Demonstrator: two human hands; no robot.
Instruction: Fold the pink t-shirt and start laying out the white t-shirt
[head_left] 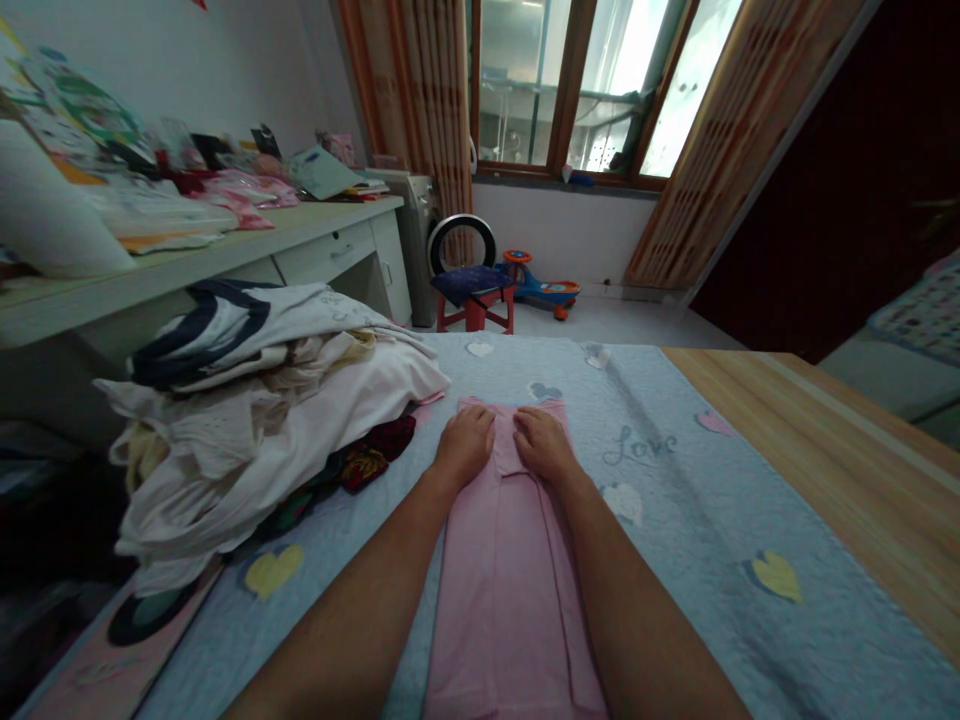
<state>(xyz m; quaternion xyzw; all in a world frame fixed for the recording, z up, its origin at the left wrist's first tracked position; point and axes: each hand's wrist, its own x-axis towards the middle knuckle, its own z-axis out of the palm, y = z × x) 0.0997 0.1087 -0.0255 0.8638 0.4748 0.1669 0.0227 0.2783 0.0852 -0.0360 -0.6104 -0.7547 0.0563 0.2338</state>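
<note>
Pink cloth (517, 590) under L hand (466, 443) & R hand (546, 445) at far end, pinch unclear.

The left hand (466, 442) is showing bare, and the right hand (546, 442) is likewise appearing uncovered. The left forearm (356, 598) and right forearm (641, 590) are presenting bare, smooth outlines, narrowing toward the hands and widening toward the view's lower edge.

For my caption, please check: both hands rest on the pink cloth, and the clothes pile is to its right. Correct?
Not quite: the head view shows the clothes pile to the left of the pink cloth. The left hand and right hand do rest on the cloth.
</note>
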